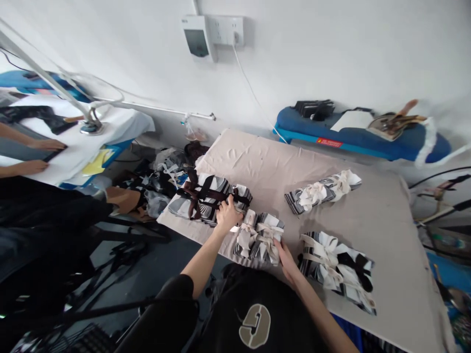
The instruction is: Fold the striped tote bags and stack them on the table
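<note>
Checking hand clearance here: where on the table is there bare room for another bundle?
The table cover is bare beyond the dark-tied bundle and striped bundle, and right of the large bundle. It is crowded at the near edge, around the left hand, right hand and white-tied bundle.

No text can be read here: the small red rectangular label [328, 142] on your blue padded ironing table [371, 140] has white characters too tiny to make out, and the beige emblem [254, 326] on your black top [221, 306] resembles a rounded letter, but you cannot tell which.
</note>
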The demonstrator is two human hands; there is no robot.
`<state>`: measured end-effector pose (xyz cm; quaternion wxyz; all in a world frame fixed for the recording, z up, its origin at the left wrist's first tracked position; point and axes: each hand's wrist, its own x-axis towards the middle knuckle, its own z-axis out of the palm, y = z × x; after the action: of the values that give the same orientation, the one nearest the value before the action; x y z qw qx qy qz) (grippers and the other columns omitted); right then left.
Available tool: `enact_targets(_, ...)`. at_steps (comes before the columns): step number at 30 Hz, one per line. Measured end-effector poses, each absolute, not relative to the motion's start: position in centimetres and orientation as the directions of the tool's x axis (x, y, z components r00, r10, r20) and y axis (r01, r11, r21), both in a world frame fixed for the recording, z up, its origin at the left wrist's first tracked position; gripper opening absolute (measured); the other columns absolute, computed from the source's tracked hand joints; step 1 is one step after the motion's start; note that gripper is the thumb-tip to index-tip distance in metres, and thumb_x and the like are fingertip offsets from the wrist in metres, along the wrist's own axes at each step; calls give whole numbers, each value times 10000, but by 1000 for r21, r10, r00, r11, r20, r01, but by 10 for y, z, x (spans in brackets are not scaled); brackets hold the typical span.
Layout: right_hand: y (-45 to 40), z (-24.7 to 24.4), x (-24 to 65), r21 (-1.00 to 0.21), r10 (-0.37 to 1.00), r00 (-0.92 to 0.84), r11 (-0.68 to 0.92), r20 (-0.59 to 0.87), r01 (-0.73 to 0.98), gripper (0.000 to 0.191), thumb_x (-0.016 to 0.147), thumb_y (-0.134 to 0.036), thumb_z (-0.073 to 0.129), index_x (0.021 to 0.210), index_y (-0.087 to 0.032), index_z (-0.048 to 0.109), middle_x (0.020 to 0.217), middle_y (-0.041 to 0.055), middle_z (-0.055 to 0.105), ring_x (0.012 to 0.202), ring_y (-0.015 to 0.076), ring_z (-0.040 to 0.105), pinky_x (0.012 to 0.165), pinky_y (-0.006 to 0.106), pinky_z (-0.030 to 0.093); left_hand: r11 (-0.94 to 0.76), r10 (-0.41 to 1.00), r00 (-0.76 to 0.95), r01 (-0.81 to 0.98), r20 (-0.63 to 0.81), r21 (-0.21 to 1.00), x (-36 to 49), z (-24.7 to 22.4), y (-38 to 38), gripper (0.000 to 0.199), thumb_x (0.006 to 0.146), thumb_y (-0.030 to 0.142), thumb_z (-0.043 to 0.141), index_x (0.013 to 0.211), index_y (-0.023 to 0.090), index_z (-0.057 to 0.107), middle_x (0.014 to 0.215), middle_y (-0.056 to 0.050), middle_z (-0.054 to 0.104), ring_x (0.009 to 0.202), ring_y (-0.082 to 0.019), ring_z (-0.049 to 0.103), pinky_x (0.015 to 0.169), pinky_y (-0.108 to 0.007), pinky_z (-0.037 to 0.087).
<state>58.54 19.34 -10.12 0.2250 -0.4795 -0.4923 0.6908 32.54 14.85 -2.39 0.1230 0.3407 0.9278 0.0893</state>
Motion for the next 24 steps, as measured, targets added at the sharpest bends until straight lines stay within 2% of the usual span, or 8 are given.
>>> enact_targets(2, 191, -96, 580, -876, 753, -451, -446, -479, 186, 699, 733, -700, 730, 1273, -257, 694, 1341, 92, 707, 1320, 323, 602, 1069, 459, 517, 751, 655, -736, 609, -172, 255, 323, -22, 146, 918, 811, 353, 669, 1595, 105, 262, 1280, -245, 549, 1196, -397, 591, 979, -447, 431)
enact_targets(7, 186, -92, 568, -833, 683, -480, -488, -550, 260, 830, 705, -708, 726, 1378, -236, 616, 1323, 104, 712, 1205, 350, 652, 833, 410, 602, 752, 652, -738, 600, -172, 274, 316, -22, 144, 885, 829, 368, 659, 1591, 136, 274, 1300, -243, 542, 1237, -403, 555, 1000, -466, 409)
enact_targets(12, 182, -94, 557, -827, 668, -491, -491, -559, 273, 808, 724, -700, 710, 1367, -225, 590, 1337, 115, 695, 1146, 329, 674, 801, 389, 601, 741, 667, -727, 626, -160, 243, 307, -23, 140, 835, 844, 382, 649, 1574, 154, 312, 1304, -244, 558, 1238, -403, 558, 990, -468, 426)
enact_targets(15, 177, -95, 546, -826, 667, -495, -507, -557, 246, 758, 747, -676, 702, 1335, -211, 588, 1282, 109, 712, 1127, 317, 679, 833, 418, 606, 732, 678, -720, 645, -149, 218, 306, -22, 136, 789, 873, 404, 615, 1563, 145, 333, 1288, -253, 572, 1217, -421, 580, 961, -487, 456)
enact_targets(19, 176, -90, 538, -871, 733, -474, -444, -488, 211, 573, 803, -581, 710, 1227, -199, 655, 1211, 84, 745, 1172, 291, 670, 1043, 456, 533, 726, 686, -715, 659, -137, 196, 306, -19, 137, 796, 894, 447, 591, 1562, 106, 322, 1288, -283, 575, 1194, -445, 605, 940, -519, 486)
enact_targets(22, 173, -65, 557, -917, 825, -408, -309, -391, 253, 597, 797, -518, 741, 1299, -210, 648, 1269, 101, 727, 1230, 318, 653, 1119, 508, 473, 685, 720, -693, 700, -40, 201, 307, -6, 150, 825, 893, 481, 600, 1554, 73, 324, 1356, -309, 545, 1247, -470, 568, 979, -567, 481)
enact_targets(24, 170, -37, 591, -964, 871, -434, -143, -230, 225, 575, 833, -493, 713, 1334, -218, 653, 1322, 111, 704, 1249, 313, 649, 1128, 494, 470, 596, 783, -620, 770, 52, 227, 317, 10, 169, 820, 900, 492, 595, 1550, 64, 337, 1417, -305, 517, 1309, -469, 526, 1034, -580, 463)
